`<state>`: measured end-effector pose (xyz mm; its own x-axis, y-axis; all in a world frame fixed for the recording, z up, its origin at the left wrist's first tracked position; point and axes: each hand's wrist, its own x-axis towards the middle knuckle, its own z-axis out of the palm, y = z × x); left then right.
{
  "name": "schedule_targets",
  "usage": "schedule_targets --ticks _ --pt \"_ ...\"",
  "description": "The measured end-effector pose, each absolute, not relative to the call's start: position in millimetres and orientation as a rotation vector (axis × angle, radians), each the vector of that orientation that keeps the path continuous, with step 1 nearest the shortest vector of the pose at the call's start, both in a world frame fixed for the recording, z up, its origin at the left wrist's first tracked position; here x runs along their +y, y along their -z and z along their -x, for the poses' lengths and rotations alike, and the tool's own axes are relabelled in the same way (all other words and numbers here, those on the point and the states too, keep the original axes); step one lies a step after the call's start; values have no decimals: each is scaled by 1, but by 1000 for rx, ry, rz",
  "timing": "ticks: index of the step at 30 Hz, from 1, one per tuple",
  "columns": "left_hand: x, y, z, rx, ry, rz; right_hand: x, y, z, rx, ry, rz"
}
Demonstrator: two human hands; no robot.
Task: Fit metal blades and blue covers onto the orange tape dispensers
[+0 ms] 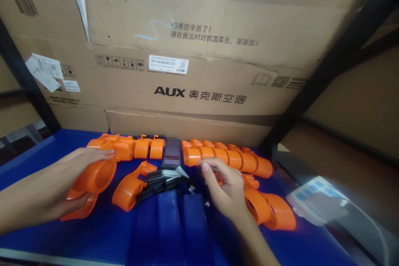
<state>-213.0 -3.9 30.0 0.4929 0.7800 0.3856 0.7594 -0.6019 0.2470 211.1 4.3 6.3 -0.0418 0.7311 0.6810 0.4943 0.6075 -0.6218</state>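
Blue strips (168, 220) right up close to me, three side by side, their long axes pointing away from me across the blue surface (102, 241). Beyond their far ends, a jumble of black pieces (153, 183), some with pale faces showing, lies roughly crosswise, lifting a little toward the right. That's the relation I'm watching from my end of the feed: the pile sits between the two hands, and it's the right one that is nearer.

Right hand (226, 189), then: just right of the pile, fingers curled, thumb and forefinger close together by something dark. Pinching it or merely beside it? I can't tell from this angle.

Over on the left, no such doubt: the left hand (75, 168) has an orange cuff (91, 182) firmly in its grasp, fingers over the top, thumb below, open end turned rightward and partly toward me. A loose cuff (127, 191) lies in the gap between that grip and the pile, its tab pointing at the black pieces.

So the call, as I judge it: anything passing from pile to held cuff has to travel leftward, over or around that loose cuff. Behind it all, the right row (215, 157) of cuffs runs close past the right fingertips.
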Motion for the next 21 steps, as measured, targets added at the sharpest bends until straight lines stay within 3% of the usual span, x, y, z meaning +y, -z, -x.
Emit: schedule_targets --ticks 12,17,21 --pt "-12 12 43 512 -765 -2812 27 12 -194 -1320 -853 1010" --pt "2 25 4 721 -1136 -1636 31 14 -193 -1141 -877 978" --pt "18 22 -23 740 -1082 -947 34 21 -186 -1237 -810 995"
